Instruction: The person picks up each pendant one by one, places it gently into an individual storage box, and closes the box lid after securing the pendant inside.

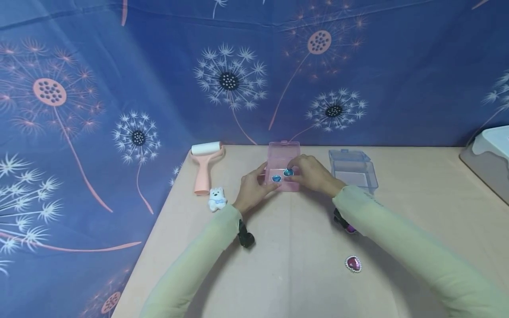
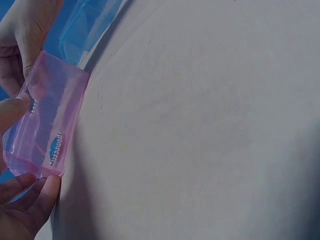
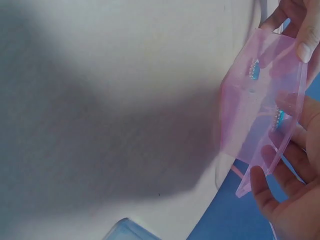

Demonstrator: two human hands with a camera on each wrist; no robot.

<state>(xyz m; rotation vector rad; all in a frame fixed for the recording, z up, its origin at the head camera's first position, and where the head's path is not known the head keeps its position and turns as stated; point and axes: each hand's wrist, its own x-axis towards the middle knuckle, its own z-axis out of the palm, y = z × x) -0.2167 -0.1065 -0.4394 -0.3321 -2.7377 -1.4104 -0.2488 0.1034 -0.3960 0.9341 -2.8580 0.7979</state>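
A see-through pink plastic box [image 1: 294, 187] with its lid [image 1: 283, 150] tipped back stands near the far edge of the table. My left hand [image 1: 251, 190] grips the box at its left side, fingers and thumb against the walls. Inside lies one blue gem [image 1: 276, 178] with a beaded rim. A second blue gem [image 1: 288, 172] is between the thumb and fingers of my right hand [image 1: 312, 174], which reaches in over the right wall. Through the pink wall in the right wrist view, this held gem [image 3: 280, 120] shows beside the right fingertips, apart from the other gem [image 3: 255, 70].
A clear bluish box [image 1: 353, 170], lid raised, stands to the right. At the left lie a pink-handled roller [image 1: 203, 172] and a white bear figure [image 1: 217, 199]. A red heart gem [image 1: 353, 263] rests nearer me; a purple piece [image 1: 351, 229] is partly hidden by the right wrist.
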